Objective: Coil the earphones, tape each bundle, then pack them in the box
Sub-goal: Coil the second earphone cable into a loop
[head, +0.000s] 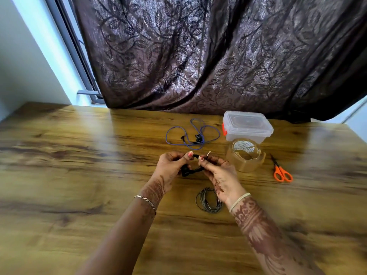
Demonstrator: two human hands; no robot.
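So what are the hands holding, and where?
Both hold the black earphones. The left hand pinches the bunched cord; the right hand pinches the cord's end just below the metal plug.

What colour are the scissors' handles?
Orange, on the scissors at the right of the table; the head view shows them clearly.

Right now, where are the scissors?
In the head view, the orange-handled scissors lie on the table's right side, just right of the tape roll.

Soft daylight from the window strip left of the dark leaf-patterned curtain (218, 52), pale glare on the wooden table (59, 155) below it, edges bowed, foreground blurred.
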